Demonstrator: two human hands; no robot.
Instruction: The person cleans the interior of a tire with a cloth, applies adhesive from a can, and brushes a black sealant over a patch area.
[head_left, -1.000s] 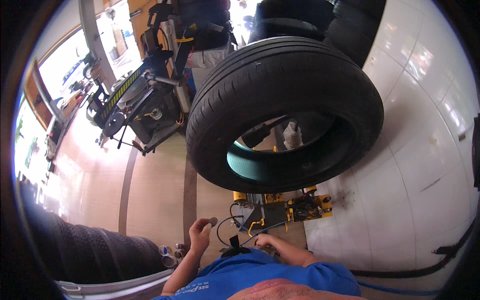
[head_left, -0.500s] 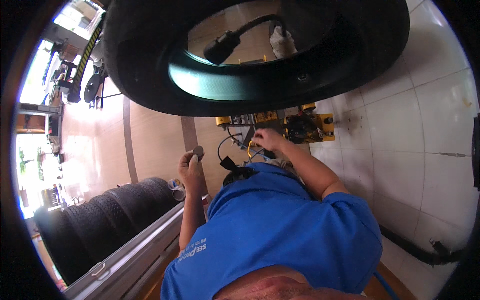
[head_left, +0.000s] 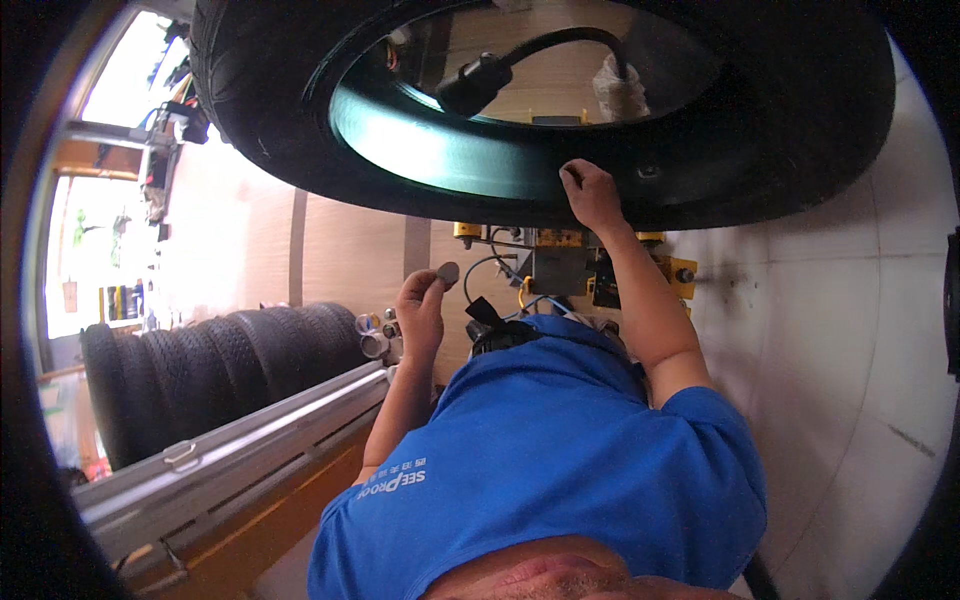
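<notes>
A large black tire hangs in front of me, its inner surface lit bluish-white at the left. My right hand is raised to the tire's near edge, in front of the lit inside. Its fingers are curled together; whatever they hold, if anything, is hidden. Right of that hand, a small mark shows on the tire's inner wall. Lower down and to the left, my left hand pinches a small round grey disc between thumb and fingers, apart from the tire.
A black lamp on a curved arm reaches into the tire's opening. Below the tire stands a yellow-and-black machine with hoses. At left are a row of tires, several small cans and a long metal rail.
My right hand has risen from the machine and its yellow hook to the tire's edge. My left hand, still holding the disc, is slightly higher. The view has shifted, so the tire appears further right.
</notes>
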